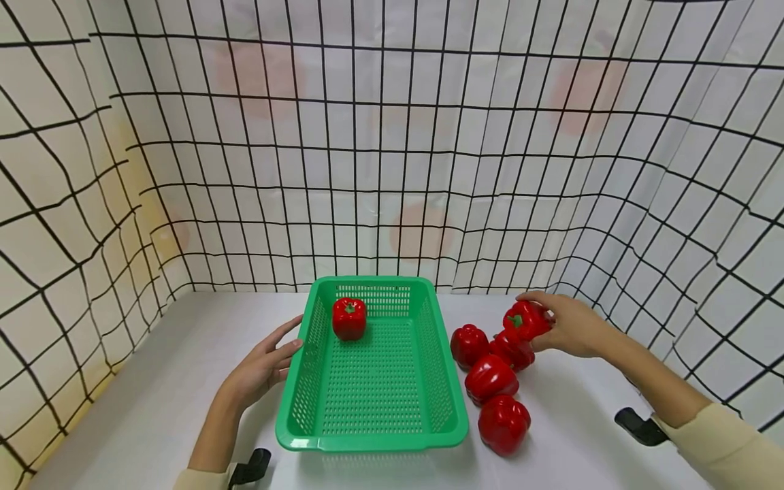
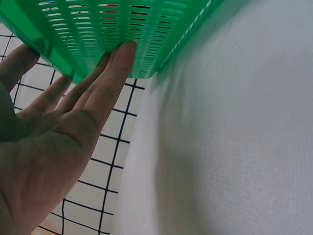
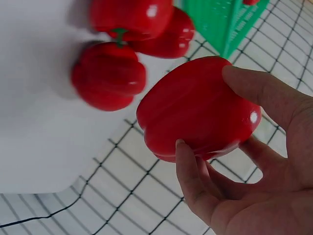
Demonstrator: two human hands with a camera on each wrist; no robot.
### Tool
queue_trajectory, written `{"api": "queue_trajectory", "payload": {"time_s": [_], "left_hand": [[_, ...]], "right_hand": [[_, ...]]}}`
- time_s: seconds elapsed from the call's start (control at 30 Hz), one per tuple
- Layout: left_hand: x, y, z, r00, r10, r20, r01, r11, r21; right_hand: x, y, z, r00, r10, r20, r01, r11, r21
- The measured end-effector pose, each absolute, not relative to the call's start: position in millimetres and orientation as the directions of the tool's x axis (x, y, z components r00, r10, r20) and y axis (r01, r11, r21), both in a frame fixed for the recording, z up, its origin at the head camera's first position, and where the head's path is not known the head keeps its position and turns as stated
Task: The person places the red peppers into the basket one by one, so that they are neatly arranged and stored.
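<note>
Resting in right hand [image 1: 572,325]: red pepper [image 1: 527,322]

No word, label, brand or number can be read in the three views. In the right wrist view, beyond the thumb tip [image 3: 234,78] of the right hand [image 3: 269,193], the green basket [image 3: 210,22] shows rows of small pale marks [image 3: 242,24], too small and blurred to tell whether they are letters or only openings. In the left wrist view, at the fingertips [image 2: 128,50] of the left hand [image 2: 58,137], its wall shows slots [image 2: 109,23] and no readable writing.
</note>
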State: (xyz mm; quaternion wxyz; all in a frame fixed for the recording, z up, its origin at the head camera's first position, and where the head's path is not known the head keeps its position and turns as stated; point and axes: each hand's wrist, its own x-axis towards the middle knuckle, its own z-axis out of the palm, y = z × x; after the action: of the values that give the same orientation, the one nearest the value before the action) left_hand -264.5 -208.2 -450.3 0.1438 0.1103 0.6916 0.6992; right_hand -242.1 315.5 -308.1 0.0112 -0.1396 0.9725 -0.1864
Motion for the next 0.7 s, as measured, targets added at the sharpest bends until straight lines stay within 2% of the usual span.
{"api": "queue_trajectory", "payload": {"time_s": [0.23, 0.7], "left_hand": [[-263.4, -208.6, -449.7, -0.932, 0.361, -0.037, -0.037, 0.007, 0.999], [-263.9, -207.9, -451.3, -0.940, 0.337, -0.049, -0.045, 0.018, 0.999]], "right_hand": [[-255.7, 288.8, -294.3, -0.961, -0.275, 0.026, -0.263, 0.880, -0.395], [-280.9, 243.1, -291.9, -0.962, -0.273, -0.027, -0.213, 0.806, -0.552]]}}
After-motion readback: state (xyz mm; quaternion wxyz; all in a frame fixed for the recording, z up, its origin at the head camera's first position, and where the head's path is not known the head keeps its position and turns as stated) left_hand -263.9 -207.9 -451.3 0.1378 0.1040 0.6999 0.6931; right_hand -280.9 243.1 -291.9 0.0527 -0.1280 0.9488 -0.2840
